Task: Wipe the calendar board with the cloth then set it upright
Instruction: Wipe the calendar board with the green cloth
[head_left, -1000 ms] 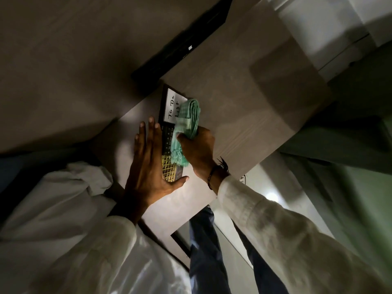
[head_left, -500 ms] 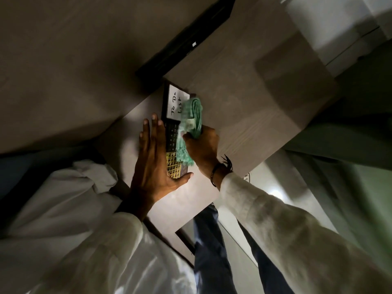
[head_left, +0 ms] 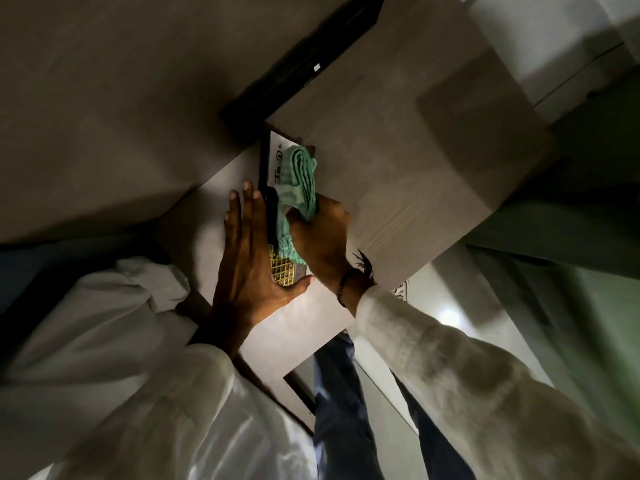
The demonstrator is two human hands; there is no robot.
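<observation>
The calendar board [head_left: 275, 157] is a dark-framed panel lying flat on the pale table [head_left: 304, 317]. Its far end is white with "To Do" lettering and its near end shows a gold grid [head_left: 282, 270]. My left hand [head_left: 247, 268] lies flat along the board's left edge, fingers straight, thumb curled under its near end. My right hand [head_left: 322, 237] grips a bunched green cloth [head_left: 299, 183] and presses it on the middle and upper part of the board. The cloth hides most of the board's centre.
A long black bar [head_left: 298, 60] lies diagonally beyond the board's far end. A large wood-grain panel [head_left: 398, 161] rises at the board's right side. The table's near corner [head_left: 287, 374] lies close to my legs, with shiny floor below on the right.
My right hand has pushed the cloth up the board, now covering part of the "To Do" lettering. My left hand keeps its place on the board's left edge.
</observation>
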